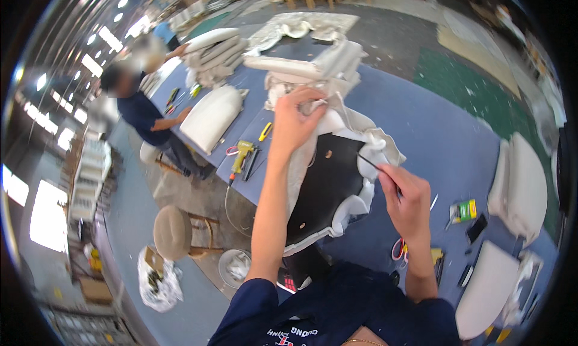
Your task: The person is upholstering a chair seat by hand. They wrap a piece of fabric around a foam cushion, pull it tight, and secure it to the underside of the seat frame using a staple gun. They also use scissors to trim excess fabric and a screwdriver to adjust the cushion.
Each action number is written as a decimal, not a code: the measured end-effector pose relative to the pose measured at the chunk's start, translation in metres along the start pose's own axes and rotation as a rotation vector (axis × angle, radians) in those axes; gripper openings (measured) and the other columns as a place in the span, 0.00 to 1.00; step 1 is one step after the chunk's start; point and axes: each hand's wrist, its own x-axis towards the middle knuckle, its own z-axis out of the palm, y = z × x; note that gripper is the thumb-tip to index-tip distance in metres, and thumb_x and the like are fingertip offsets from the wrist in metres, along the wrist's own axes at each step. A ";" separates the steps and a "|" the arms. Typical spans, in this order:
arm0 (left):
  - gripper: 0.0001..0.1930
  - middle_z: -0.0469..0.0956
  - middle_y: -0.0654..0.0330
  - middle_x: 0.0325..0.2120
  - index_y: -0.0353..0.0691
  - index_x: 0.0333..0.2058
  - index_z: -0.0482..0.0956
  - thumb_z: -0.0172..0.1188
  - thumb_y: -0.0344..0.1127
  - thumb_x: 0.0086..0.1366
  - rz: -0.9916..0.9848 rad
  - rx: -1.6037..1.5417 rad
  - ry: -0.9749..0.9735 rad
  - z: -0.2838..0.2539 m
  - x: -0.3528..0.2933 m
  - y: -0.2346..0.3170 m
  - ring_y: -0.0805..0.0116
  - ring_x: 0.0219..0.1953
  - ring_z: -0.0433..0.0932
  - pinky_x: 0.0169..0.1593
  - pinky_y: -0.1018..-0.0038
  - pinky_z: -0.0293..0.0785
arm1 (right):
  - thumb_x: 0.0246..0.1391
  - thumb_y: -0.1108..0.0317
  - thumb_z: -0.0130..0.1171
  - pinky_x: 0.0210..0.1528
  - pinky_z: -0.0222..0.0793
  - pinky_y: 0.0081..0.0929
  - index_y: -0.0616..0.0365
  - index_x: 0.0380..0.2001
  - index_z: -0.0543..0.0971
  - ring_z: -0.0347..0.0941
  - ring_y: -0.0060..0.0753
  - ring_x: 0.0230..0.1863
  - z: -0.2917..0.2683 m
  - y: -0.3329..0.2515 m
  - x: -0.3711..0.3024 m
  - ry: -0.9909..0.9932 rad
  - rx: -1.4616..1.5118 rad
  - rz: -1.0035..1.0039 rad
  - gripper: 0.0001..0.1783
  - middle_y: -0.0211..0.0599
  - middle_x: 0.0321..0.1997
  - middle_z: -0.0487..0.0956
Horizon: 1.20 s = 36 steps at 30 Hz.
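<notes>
A chair pad lies in front of me with its black underside (328, 177) up. Beige fabric (342, 112) and white padding (355, 206) curl loosely around its edge. At the far edge of the pad my left hand (299, 120) is closed, pinching the fabric. My right hand (406, 195) is closed around a thin dark rod-like tool (368, 162), which points left to the pad's right edge. Whether its tip touches the padding I cannot tell.
Stacked beige cushions (313, 72) stand beyond the pad on the blue table (445, 129). A yellow-green staple gun (242, 153) and a yellow cutter (265, 132) lie left; red-handled scissors (397, 250) and a phone (476, 227) lie right. A co-worker (141, 114) touches another cushion (212, 117).
</notes>
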 end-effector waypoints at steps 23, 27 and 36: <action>0.14 0.80 0.48 0.48 0.29 0.45 0.81 0.62 0.36 0.68 0.215 -0.061 -0.416 0.008 -0.018 0.066 0.55 0.51 0.77 0.56 0.61 0.69 | 0.55 0.67 0.60 0.31 0.69 0.46 0.63 0.25 0.78 0.76 0.57 0.28 0.027 0.034 -0.009 0.213 0.324 0.180 0.10 0.49 0.23 0.78; 0.15 0.81 0.45 0.44 0.30 0.39 0.83 0.63 0.40 0.70 0.254 -0.121 -0.458 0.020 -0.025 0.127 0.52 0.44 0.79 0.45 0.60 0.72 | 0.59 0.66 0.60 0.29 0.67 0.45 0.64 0.25 0.77 0.74 0.56 0.25 0.011 0.026 -0.023 0.272 0.373 0.176 0.13 0.50 0.21 0.76; 0.16 0.82 0.47 0.45 0.27 0.45 0.82 0.61 0.37 0.69 -0.120 -0.381 -0.354 0.017 -0.046 0.157 0.55 0.45 0.79 0.50 0.63 0.73 | 0.63 0.57 0.59 0.27 0.64 0.47 0.61 0.23 0.75 0.71 0.58 0.24 -0.001 0.016 -0.049 0.257 0.232 0.201 0.19 0.49 0.17 0.72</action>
